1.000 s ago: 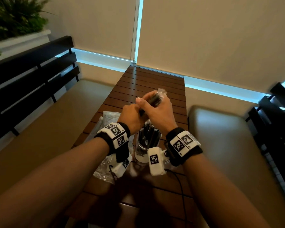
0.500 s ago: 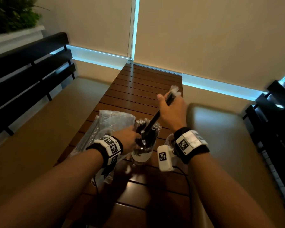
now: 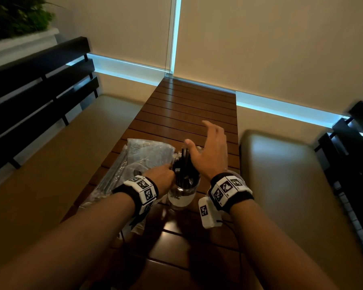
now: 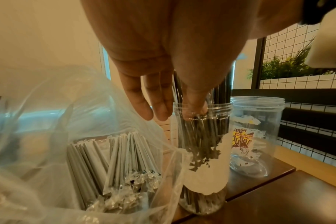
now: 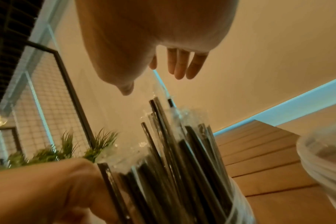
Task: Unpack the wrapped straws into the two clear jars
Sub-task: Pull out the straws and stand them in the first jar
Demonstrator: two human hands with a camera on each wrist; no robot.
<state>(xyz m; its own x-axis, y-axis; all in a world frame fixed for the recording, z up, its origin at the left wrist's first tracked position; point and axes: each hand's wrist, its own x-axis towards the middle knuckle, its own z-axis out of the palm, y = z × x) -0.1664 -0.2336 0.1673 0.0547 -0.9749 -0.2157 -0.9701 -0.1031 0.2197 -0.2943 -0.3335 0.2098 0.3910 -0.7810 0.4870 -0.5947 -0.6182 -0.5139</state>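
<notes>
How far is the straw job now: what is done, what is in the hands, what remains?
Done: the clear plastic jar already holds many black wrapped straws. In hand: the left hand touches that jar's rim; the right hand is spread open, empty. Left: the second clear jar looks empty, and the clear plastic bag holds many grey wrapped straws.

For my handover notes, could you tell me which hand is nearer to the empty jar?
Right. The right hand hovers open above and just beside the empty jar; the left hand is at the straw-filled jar, farther off.

2 clear jars point(image 4: 257, 136), 1 plastic bag point(image 4: 48, 121) (wrapped straws point(image 4: 109, 163) uncountable), 2 hands point(image 3: 210, 151).
</notes>
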